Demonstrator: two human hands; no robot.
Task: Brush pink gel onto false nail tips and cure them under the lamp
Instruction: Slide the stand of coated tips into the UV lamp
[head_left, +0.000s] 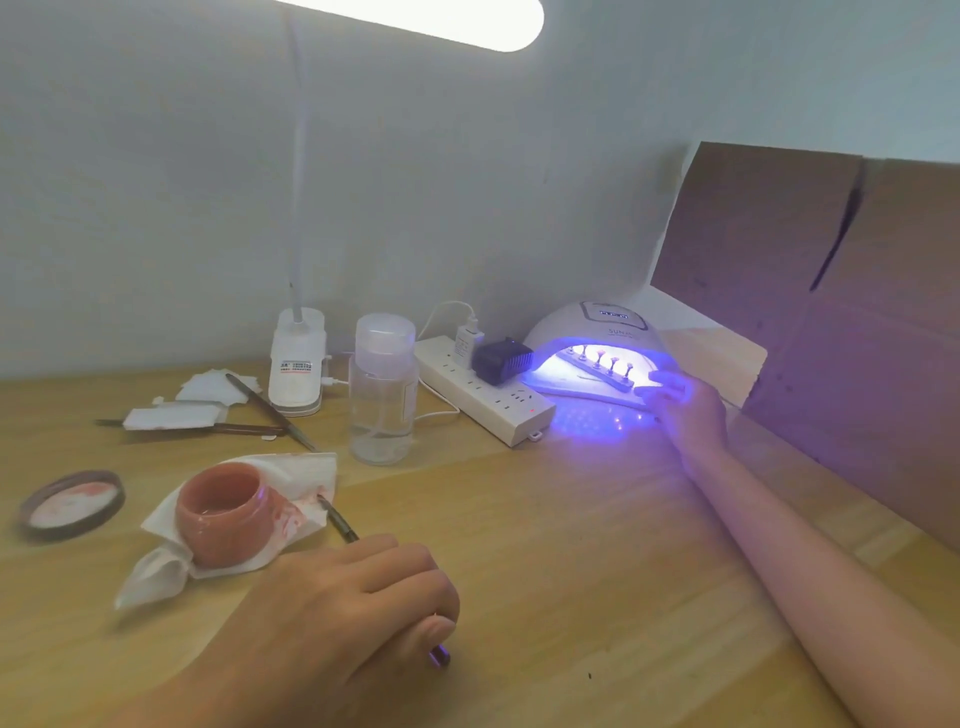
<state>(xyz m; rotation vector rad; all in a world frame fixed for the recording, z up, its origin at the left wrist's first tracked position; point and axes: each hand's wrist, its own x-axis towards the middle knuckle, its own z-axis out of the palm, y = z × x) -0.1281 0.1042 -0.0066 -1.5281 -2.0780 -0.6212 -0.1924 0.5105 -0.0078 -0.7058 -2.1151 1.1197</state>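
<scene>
Curing. Right hand (687, 410), grip indiscernible, meets the tip strip (609, 376) inside the lit lamp (587, 325): keep it level, fully inside. Left hand (332, 608) grips the brush (338, 520).

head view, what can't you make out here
All in the head view:
- Nail tips: too small, washed out by the lamp glow.
- Lamp display: blurred, unreadable.
- Brush: middle hidden under the left hand.
- Right hand: fingertips lost in glare; grip on the stand unclear.
</scene>
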